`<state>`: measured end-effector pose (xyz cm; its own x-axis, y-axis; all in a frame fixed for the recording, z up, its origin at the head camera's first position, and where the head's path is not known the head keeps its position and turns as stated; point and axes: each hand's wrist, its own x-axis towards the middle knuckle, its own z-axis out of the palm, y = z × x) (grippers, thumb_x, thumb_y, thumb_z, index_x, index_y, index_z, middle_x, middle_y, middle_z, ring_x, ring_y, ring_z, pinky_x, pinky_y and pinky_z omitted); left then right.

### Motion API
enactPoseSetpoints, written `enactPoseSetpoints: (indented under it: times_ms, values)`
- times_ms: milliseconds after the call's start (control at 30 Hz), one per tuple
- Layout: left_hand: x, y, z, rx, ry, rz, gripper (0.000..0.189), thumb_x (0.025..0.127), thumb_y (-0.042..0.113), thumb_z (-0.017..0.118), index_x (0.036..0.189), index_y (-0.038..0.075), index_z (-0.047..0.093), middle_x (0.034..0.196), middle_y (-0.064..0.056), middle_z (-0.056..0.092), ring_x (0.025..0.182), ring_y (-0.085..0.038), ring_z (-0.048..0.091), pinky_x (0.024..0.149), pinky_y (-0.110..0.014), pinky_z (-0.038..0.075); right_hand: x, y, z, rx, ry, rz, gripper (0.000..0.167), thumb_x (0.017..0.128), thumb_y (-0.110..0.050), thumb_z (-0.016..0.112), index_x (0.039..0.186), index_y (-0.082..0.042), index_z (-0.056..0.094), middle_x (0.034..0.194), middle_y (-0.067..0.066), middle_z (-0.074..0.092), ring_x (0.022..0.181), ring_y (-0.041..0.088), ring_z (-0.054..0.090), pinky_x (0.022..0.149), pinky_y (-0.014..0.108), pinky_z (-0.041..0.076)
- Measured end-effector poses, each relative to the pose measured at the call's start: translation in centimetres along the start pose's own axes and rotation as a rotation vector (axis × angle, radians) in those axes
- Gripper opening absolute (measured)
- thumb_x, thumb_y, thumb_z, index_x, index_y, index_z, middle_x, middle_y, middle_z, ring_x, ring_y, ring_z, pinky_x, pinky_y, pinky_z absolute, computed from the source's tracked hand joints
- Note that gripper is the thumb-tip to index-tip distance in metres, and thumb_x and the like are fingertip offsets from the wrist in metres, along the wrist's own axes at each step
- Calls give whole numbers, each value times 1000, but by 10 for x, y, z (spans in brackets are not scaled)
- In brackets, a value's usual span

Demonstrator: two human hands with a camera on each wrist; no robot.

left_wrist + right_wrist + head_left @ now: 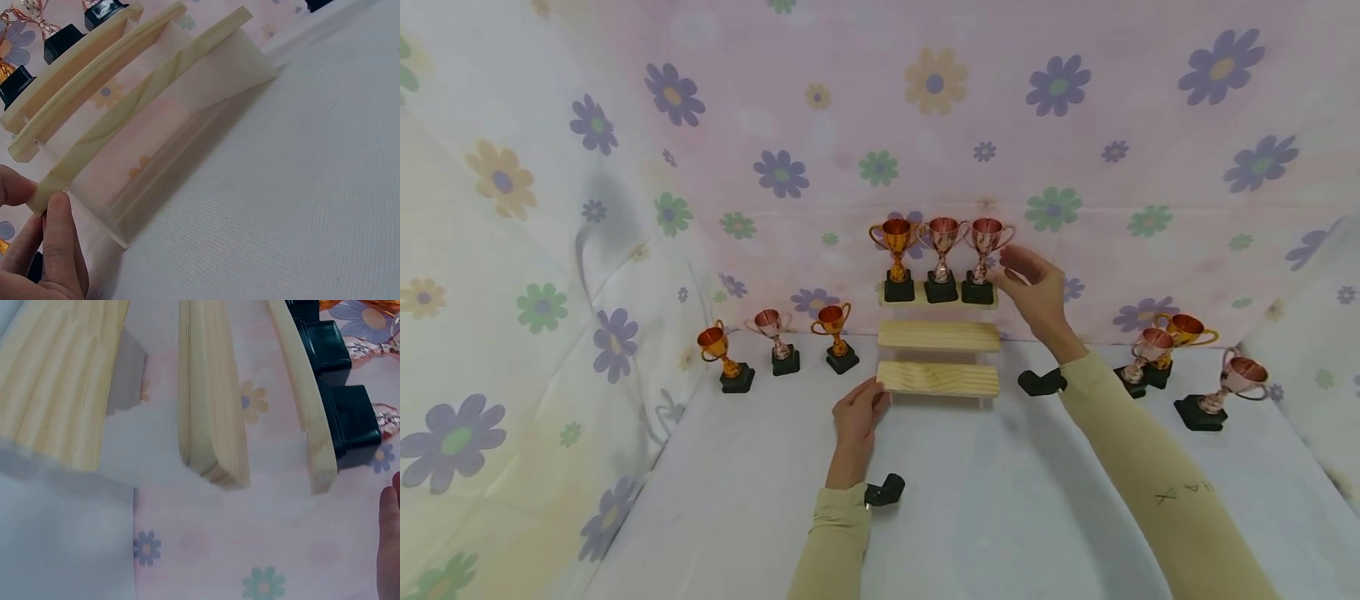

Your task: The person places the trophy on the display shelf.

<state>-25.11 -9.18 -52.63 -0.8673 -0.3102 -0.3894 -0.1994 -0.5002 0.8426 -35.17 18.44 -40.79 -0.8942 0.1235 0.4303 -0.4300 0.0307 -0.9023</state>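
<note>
A stepped wooden stand [938, 336] with three pale shelves on clear supports stands against the back cloth. My left hand [855, 417] pinches the left end of its lowest shelf [128, 109], thumb on one face and fingers on the other. Along the top shelf [300, 394] stand a gold trophy cup [897, 237], a rose-coloured trophy cup [943, 236] and another rose trophy cup [986, 237] at the right end, all on black bases. Beside that last cup is my right hand [1036, 292], its fingers extended and fingertips close to the stem.
Left of the stand are a gold trophy [715, 342], a rose trophy [772, 327] and another gold trophy [832, 321]. To the right stand a rose trophy [1152, 346], a gold trophy [1187, 327] behind it, and a tilted-looking rose trophy [1242, 375]. Flowered cloth walls surround the white table [970, 500].
</note>
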Motion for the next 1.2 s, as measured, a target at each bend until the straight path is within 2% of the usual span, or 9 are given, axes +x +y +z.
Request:
enactPoseSetpoints:
  times_ms: [200, 367, 567, 733, 800, 867, 967, 1033, 1200]
  values:
    - [0, 2, -1, 11, 15, -12, 34, 92, 3, 70, 125, -6, 67, 118, -19, 67, 96, -17, 67, 87, -26, 61, -12, -7, -20, -92, -14, -61, 52, 85, 3, 78, 134, 5, 61, 135, 27, 61, 125, 30, 61, 109, 34, 49]
    - [-1, 4, 0, 15, 17, -17, 34, 93, 3, 69, 126, -5, 67, 120, -19, 66, 97, -18, 67, 88, -27, 60, -26, -23, -45, -122, 17, -184, 46, 84, 10, 76, 128, 10, 63, 131, 22, 65, 123, 23, 62, 109, 31, 49]
    - [-1, 5, 0, 19, 16, -14, 35, 93, 4, 70, 127, -5, 66, 122, -20, 66, 98, -18, 68, 90, -27, 60, -46, -45, -93, -164, 152, -350, 42, 81, 16, 72, 122, 12, 66, 123, 13, 71, 117, 14, 65, 108, 26, 49]
    - [1, 2, -1, 14, 12, -12, 36, 92, 3, 70, 126, -6, 66, 120, -20, 67, 98, -18, 67, 90, -27, 60, -69, -58, -137, -160, 384, -400, 37, 82, 15, 73, 118, 11, 69, 115, 9, 72, 112, 17, 66, 111, 28, 47]
    - [2, 0, -1, 9, 11, -12, 35, 92, 3, 70, 125, -6, 67, 117, -18, 68, 96, -17, 67, 88, -26, 60, -81, -65, -151, -143, 512, -393, 35, 83, 14, 72, 118, 8, 70, 112, 5, 72, 112, 18, 65, 113, 29, 45]
    - [3, -3, -1, -4, 6, 2, 34, 91, 1, 70, 124, -7, 67, 112, -17, 69, 92, -17, 68, 85, -26, 61, -93, -71, -164, -213, 616, -372, 35, 87, 9, 71, 122, 5, 67, 114, -2, 70, 117, 18, 62, 116, 29, 40]
    - [3, -5, 0, -21, 3, 22, 32, 90, -2, 69, 121, -10, 68, 104, -15, 70, 87, -15, 69, 81, -25, 62, -113, -75, -183, -363, 733, -266, 41, 94, 0, 67, 134, -1, 57, 127, -10, 60, 130, 14, 52, 119, 21, 31]
    - [2, -5, 1, -29, 4, 35, 31, 90, -3, 69, 120, -11, 68, 101, -15, 70, 85, -15, 69, 79, -24, 62, -123, -72, -195, -465, 782, -185, 46, 99, -6, 62, 143, -4, 48, 139, -10, 52, 138, 10, 42, 121, 17, 24]
    - [0, -5, 2, -31, 13, 36, 31, 90, -2, 69, 120, -10, 68, 100, -14, 70, 85, -14, 69, 79, -24, 62, -141, -50, -219, -546, 869, -54, 62, 104, -22, 57, 154, -2, 27, 161, 0, 29, 150, 5, 22, 121, 10, 11]
